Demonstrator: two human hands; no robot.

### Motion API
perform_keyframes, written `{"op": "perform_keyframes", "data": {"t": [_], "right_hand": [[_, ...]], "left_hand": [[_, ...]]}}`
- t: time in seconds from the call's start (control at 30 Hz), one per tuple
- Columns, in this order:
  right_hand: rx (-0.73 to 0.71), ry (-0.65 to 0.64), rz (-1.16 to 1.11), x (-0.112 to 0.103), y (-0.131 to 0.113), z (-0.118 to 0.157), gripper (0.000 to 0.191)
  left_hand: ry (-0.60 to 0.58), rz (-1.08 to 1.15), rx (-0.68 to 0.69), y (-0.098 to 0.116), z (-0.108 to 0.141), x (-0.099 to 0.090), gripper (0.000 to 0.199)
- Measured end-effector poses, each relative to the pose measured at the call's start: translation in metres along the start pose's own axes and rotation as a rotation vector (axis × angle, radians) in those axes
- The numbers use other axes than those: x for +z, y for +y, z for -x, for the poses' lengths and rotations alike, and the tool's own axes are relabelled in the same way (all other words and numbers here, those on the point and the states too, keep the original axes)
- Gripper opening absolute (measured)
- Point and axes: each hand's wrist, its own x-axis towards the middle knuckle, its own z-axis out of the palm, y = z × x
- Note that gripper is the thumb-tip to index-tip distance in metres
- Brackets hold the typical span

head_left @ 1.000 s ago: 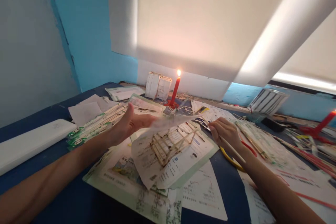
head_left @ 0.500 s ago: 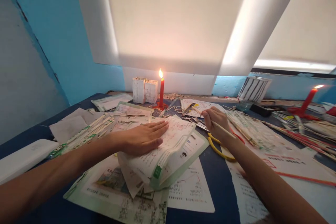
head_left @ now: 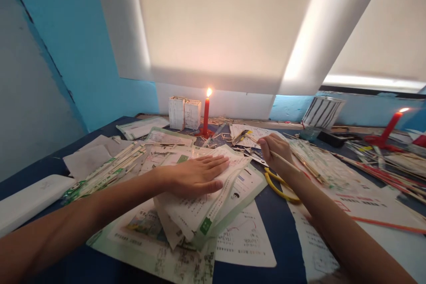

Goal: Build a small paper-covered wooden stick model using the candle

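My left hand (head_left: 198,176) lies flat, fingers stretched out, on a stack of printed worksheets (head_left: 196,204) with green edges. In my right hand (head_left: 275,151), closed fingers hold a thin pale wooden stick (head_left: 285,160), whose far end points toward a lit red candle (head_left: 207,115). Just below the right hand are yellow-handled scissors (head_left: 278,188), partly covered by the wrist. A yellow and black cutter (head_left: 242,136) rests on a sheet beyond the right hand.
Two small white boxes (head_left: 176,113) stand beside the candle. At left are bundled sticks (head_left: 113,166) and a white case (head_left: 35,197). Another lit red candle (head_left: 392,125) stands far right, near a striped box (head_left: 323,112) and several loose sticks (head_left: 376,173).
My left hand has slid a little to the right, and the worksheets under it have shifted the same way. The right hand keeps its hold on the stick, almost still.
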Motion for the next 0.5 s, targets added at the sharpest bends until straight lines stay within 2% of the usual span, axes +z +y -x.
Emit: {"op": "perform_keyframes", "data": {"t": [0.17,0.27,0.33,0.5], "right_hand": [[-0.01,-0.044,0.016,-0.001,-0.006,-0.004,0.036],[-0.027,-0.043,0.023,-0.002,-0.008,-0.005,0.037],[-0.007,-0.044,0.029,-0.002,-0.008,-0.004,0.037],[0.051,-0.046,0.038,-0.002,-0.009,-0.001,0.036]], "left_hand": [[0.005,0.108,-0.008,0.0,0.003,-0.009,0.066],[0.067,0.206,-0.038,0.001,-0.001,-0.017,0.064],[0.098,0.169,-0.044,0.002,-0.006,-0.018,0.066],[0.003,0.009,-0.073,0.006,-0.016,-0.011,0.073]]}}
